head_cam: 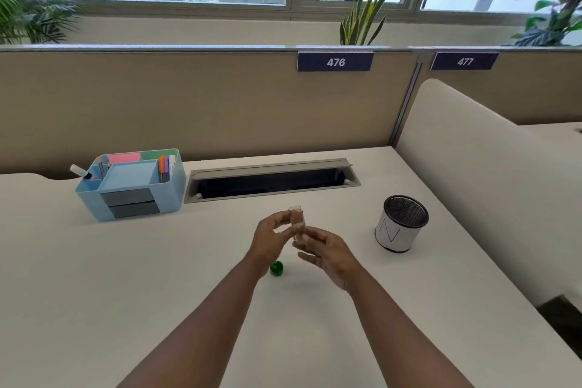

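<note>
Above the bench (157,277) centre, held clear of the surface: clear vial (296,220), roughly upright, mouth uppermost and uncapped. Contents too blurred to identify.

Grip, left hand (271,239): thumb and fingers curled round the vial's middle. Grip, right hand (327,250): thumb and forefinger appear to pinch the lower end, other fingers loosely bent and off the glass.

Green cap (276,268) lies on the bench just below the left wrist, apart from the vial.

Risks, as judged:
- Spill. With no cap on, any tilt while the vial passes between hands would let the contents out onto the bench.
- Slip. Smooth glass held by fingertips only; if one hand releases before the other has a firm hold, the vial drops.
- Cap knocked away. It sits right under the left forearm, so a lowered wrist could roll it off across the bench.
- Mesh cup (401,224), marked N, stands well apart to the right; a reach toward it with the open vial lengthens the carry and raises the spill risk.

Blue organiser (132,186) sits far left, out of the way.
</note>
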Available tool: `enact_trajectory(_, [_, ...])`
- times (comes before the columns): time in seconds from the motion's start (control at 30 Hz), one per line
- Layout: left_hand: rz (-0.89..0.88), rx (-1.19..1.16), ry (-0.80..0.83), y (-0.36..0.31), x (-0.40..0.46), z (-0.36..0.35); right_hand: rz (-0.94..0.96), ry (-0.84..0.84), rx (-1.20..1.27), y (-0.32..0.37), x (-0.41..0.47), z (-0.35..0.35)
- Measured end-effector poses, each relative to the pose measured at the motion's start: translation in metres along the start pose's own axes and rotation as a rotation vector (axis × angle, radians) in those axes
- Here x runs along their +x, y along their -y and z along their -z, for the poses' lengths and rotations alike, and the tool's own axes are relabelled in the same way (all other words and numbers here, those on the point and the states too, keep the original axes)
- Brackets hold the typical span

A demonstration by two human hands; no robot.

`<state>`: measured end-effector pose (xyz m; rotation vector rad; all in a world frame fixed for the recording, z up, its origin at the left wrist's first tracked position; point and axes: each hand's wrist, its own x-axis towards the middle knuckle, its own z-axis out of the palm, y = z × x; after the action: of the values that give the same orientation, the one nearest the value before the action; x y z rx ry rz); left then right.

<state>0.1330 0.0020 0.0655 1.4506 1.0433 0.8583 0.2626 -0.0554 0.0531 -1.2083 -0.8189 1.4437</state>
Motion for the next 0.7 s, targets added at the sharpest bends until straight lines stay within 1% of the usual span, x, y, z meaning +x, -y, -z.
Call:
enact_trajectory(0.1, [0.014,0.075,0.030,0.000,0.005,-0.018,0.062,-0.125,0.076,0.007,-0.007,0.020])
enact_trajectory(0.2, [0.012,0.296,0.069,0.007,0.007,-0.033,0.149,-0.268,0.160,0.017,-0.013,0.041])
enact_trajectory(0.27, [0.016,0.498,0.167,0.016,0.007,-0.041,0.203,-0.362,0.197,0.026,-0.016,0.055])
enact_trajectory(0.33, [0.039,0.697,0.317,0.026,0.008,-0.046,0.248,-0.465,0.206,0.033,-0.017,0.068])
enact_trajectory(0.43, [0.119,0.905,0.535,0.037,0.006,-0.054,0.299,-0.666,0.213,0.042,-0.020,0.089])
enact_trajectory(0.5, [0.158,0.990,0.601,0.042,0.003,-0.057,0.314,-0.819,0.153,0.045,-0.020,0.104])
enact_trajectory(0.6, [0.178,1.081,0.648,0.045,0.003,-0.060,0.312,-1.025,0.012,0.047,-0.021,0.122])
enact_trajectory(0.7, [0.176,1.147,0.680,0.043,0.007,-0.060,0.292,-1.166,-0.162,0.046,-0.023,0.134])
